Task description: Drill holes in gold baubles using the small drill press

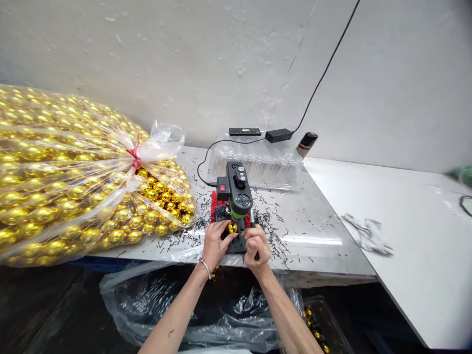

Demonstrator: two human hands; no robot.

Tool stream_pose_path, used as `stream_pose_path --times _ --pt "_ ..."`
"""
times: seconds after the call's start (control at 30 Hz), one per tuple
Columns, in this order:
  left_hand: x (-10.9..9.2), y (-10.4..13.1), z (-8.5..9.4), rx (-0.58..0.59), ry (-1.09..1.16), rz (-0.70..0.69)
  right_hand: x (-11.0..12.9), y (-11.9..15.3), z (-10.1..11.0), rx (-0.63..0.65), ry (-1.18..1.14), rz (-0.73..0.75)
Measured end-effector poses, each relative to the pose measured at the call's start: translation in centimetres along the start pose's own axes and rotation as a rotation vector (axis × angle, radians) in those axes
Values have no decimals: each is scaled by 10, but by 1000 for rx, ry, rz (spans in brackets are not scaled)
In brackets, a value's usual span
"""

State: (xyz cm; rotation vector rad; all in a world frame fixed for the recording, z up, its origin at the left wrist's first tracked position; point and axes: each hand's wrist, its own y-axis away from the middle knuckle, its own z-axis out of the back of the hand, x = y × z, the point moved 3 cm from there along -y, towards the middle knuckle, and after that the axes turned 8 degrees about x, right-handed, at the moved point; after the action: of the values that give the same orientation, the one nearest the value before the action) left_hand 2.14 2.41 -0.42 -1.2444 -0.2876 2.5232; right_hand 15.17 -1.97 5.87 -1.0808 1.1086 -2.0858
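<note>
A small black machine (239, 189) with a red switch stands on the metal table. Beneath its head sits a gold ball (232, 227). My left hand (217, 243) holds this ball between thumb and fingers from the left. On the right side, my right hand (257, 246) is curled around the machine's lever (252, 218), close to the ball. Whether the right fingertips touch the ball cannot be made out. Red and black matting lies under the machine.
A large clear bag of gold balls (73, 196) fills the left side. Behind the machine are plastic trays (258, 164), a power adapter (279, 135) and a bottle (307, 143). Black bits litter the metal table (324, 255). Gloves (370, 236) lie right; an open plastic bag (147, 305) hangs below.
</note>
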Motion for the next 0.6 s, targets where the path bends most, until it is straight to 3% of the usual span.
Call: stream_pose_path --times 0.1,0.17,0.3,0.43,0.5,0.6 --pt "-2 -2 1 -13 21 10 10 -19 9 -88 -64 -133" --pt "-5 5 5 -43 31 9 17 -36 15 -81 -105 -211" --pt "-15 52 10 -19 22 -82 27 -54 23 -6 -155 -268" --pt "-16 99 9 75 -23 -157 24 -47 23 -31 -129 -237" --pt "-11 99 18 40 -59 -161 21 -41 20 -47 -129 -227" --pt "1 63 56 -139 -172 -120 19 -38 17 -64 -136 -234"
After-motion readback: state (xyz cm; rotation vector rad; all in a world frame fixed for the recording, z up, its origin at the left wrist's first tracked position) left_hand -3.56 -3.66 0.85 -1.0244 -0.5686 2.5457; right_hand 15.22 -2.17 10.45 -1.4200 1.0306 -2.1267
